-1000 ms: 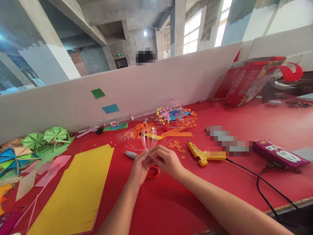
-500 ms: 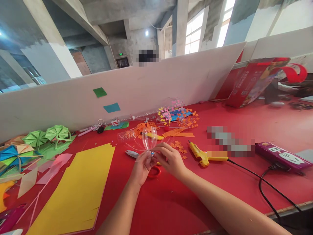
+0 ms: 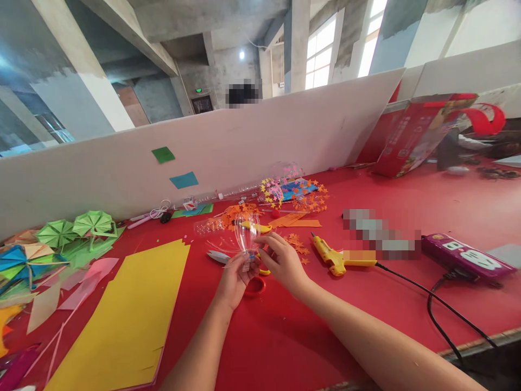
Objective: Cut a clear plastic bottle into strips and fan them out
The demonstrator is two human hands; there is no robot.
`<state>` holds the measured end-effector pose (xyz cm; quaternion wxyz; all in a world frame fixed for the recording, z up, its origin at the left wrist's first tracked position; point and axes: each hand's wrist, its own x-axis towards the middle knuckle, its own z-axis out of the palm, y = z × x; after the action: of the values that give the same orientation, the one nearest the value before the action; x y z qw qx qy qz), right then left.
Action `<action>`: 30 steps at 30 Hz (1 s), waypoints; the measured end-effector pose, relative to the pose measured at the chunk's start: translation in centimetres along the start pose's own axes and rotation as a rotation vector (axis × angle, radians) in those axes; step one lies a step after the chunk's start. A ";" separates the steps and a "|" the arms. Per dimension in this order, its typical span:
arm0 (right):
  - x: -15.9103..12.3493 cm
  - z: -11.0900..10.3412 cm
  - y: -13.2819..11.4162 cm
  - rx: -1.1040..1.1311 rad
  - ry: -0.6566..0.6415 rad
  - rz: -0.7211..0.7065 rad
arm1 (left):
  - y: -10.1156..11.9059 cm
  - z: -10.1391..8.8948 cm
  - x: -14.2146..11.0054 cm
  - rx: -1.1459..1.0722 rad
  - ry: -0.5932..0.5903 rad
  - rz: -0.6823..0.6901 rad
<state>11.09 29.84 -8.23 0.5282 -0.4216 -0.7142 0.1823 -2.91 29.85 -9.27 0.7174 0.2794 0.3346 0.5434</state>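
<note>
My left hand is closed around the neck end of a clear plastic bottle top cut into thin strips, which curve up and away from me. A bit of blue shows at the neck between my fingers. From the right, my right hand reaches in with bent fingers, their tips pinched at the bottle's side near the neck. Under my hands lie scissors, with a silver blade and a red handle. Just behind the bottle are a yellow-handled tool and orange paper stars.
A yellow glue gun lies right of my hands, its black cord trailing to the table edge near a purple power box. Yellow paper sheets and folded paper umbrellas lie left. A white partition stands behind; a red box leans far right.
The bottle top has turned slightly in my left hand, and the blue part at its neck shows less. My right fingertips have shifted a little at its side.
</note>
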 end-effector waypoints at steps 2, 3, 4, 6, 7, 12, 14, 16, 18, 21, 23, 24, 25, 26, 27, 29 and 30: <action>0.0 0.0 0.0 0.001 -0.006 0.020 | 0.0 0.0 0.0 0.004 0.006 -0.005; 0.0 0.0 0.0 0.003 -0.008 0.027 | 0.0 0.1 0.0 0.002 0.011 -0.007; 0.0 0.0 0.0 0.005 -0.009 0.035 | 0.0 0.1 0.0 0.000 0.013 -0.008; 0.0 0.1 0.0 0.009 -0.007 0.048 | 0.0 0.2 -0.1 0.005 0.011 -0.009; 0.0 0.1 0.0 0.012 -0.004 0.055 | 0.0 0.2 -0.1 0.009 0.013 -0.009; 0.1 0.0 -0.1 0.036 0.002 0.068 | 0.0 0.2 -0.1 0.027 0.016 -0.009; 0.1 0.0 -0.2 0.048 0.005 0.063 | 0.0 0.1 -0.1 0.033 0.007 -0.013; 0.1 0.0 -0.3 0.059 0.012 0.056 | 0.0 0.1 -0.1 0.028 0.000 -0.019; 0.1 -0.1 -0.4 0.069 0.021 0.047 | 0.0 0.0 -0.1 0.015 -0.011 -0.020; 0.1 -0.1 -0.5 0.080 0.030 0.037 | -0.1 -0.1 0.0 0.013 -0.031 -0.013; 0.1 -0.1 -0.6 0.085 0.032 0.037 | -0.1 -0.2 0.0 0.021 -0.041 -0.015; 0.1 -0.1 -0.6 0.087 0.031 0.038 | -0.1 -0.3 0.0 0.024 -0.044 -0.021; 0.1 -0.1 -0.7 0.089 0.030 0.038 | -0.2 -0.3 0.0 0.026 -0.046 -0.027; 0.1 -0.1 -0.7 0.091 0.028 0.038 | -0.2 -0.3 0.0 0.026 -0.048 -0.032; 0.1 -0.1 -0.8 0.094 0.025 0.038 | -0.2 -0.3 0.0 0.027 -0.049 -0.036; 0.1 -0.2 -0.9 0.100 0.017 0.034 | -0.2 -0.3 0.0 0.026 -0.053 -0.041; 0.0 -0.2 -1.0 0.103 0.013 0.032 | -0.1 -0.2 0.0 0.025 -0.054 -0.043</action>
<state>10.88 29.28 -7.46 0.5507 -0.4065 -0.6936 0.2245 -3.02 29.81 -9.53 0.7343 0.2954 0.3277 0.5159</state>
